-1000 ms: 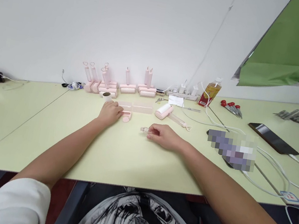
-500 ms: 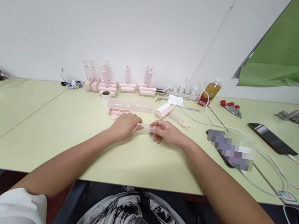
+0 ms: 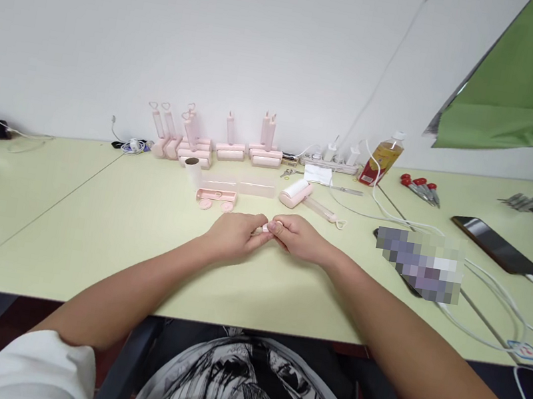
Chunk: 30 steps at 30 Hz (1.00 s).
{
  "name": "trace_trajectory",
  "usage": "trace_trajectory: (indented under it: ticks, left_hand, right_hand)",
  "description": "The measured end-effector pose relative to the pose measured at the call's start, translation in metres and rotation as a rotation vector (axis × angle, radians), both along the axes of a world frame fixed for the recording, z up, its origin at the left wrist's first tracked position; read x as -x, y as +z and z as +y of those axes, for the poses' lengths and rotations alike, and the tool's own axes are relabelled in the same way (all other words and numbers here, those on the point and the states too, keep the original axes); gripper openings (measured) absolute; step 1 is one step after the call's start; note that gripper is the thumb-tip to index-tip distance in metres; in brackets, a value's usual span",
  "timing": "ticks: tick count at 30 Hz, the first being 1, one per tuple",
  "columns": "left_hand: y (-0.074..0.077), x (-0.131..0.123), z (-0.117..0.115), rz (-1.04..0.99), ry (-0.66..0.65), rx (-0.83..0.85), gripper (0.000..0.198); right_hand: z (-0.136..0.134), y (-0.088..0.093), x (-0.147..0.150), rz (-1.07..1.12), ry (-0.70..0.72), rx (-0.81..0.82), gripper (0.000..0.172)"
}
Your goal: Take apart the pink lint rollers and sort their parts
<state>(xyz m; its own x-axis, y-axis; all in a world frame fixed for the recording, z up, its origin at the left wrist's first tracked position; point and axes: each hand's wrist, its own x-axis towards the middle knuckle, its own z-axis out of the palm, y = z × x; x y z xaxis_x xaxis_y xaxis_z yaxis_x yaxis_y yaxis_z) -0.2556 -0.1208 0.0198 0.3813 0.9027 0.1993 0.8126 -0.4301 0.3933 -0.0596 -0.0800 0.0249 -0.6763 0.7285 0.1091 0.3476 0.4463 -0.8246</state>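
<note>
Just in front of me, my left hand point(image 3: 237, 237) is closed round a slim, clear-pinkish lint roller handle point(image 3: 258, 230), mostly hidden by the fingers. My right hand point(image 3: 303, 239) pinches a small pale piece at the handle's right end, and the fingertips of both hands nearly meet. Beyond the left hand lies an open pink roller housing point(image 3: 217, 196) with round pink end caps point(image 3: 206, 204). Behind it are a roll of sticky paper point(image 3: 193, 171) standing upright and clear covers point(image 3: 257, 188). A lint roller point(image 3: 296, 193) with a handle lies past my right hand.
Several pink lint rollers point(image 3: 266, 157) stand along the wall. A power strip point(image 3: 327, 165), scissors point(image 3: 291, 173), a paper slip point(image 3: 318, 175) and a drink bottle point(image 3: 383, 158) are at the back. Phones point(image 3: 496, 247), white cables and red-handled tools point(image 3: 420, 189) lie to the right.
My hands have come closer together, and the left has moved right along the handle. The pink housing and its end caps are now uncovered. The view has shifted slightly.
</note>
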Motion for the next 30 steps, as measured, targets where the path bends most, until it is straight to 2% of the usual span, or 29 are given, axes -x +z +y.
trace_trajectory:
  ticks: [3,5,10,15,21,25,27,30]
  left_hand:
    - [0.002,0.007,0.004,-0.207,0.052,0.089,0.038]
    - [0.003,0.015,0.009,-0.324,0.075,0.125,0.034]
    - [0.008,0.05,0.02,-0.576,0.056,0.338,0.022]
    - [0.021,0.075,0.021,-0.535,0.063,0.346,0.036]
    - [0.025,0.074,0.017,-0.413,0.059,0.332,0.029]
    - [0.022,0.073,0.018,-0.453,0.048,0.42,0.039]
    - [0.02,0.071,0.019,-0.505,0.065,0.376,0.04]
    - [0.017,0.061,0.019,-0.501,0.096,0.206,0.036]
  right_hand:
    - [0.003,0.003,-0.007,0.035,0.001,-0.014,0.049]
    - [0.006,0.004,-0.011,0.063,-0.048,-0.001,0.048]
    - [0.009,-0.004,-0.01,0.022,-0.137,-0.001,0.045]
    - [0.009,-0.012,-0.006,-0.043,-0.135,-0.003,0.041]
    - [0.008,-0.015,-0.004,-0.056,-0.143,-0.033,0.039]
    - [0.009,-0.016,-0.002,-0.065,-0.181,-0.044,0.043]
    - [0.009,-0.017,-0.001,-0.072,-0.19,-0.064,0.044]
    - [0.007,-0.017,0.003,-0.114,-0.191,-0.116,0.042]
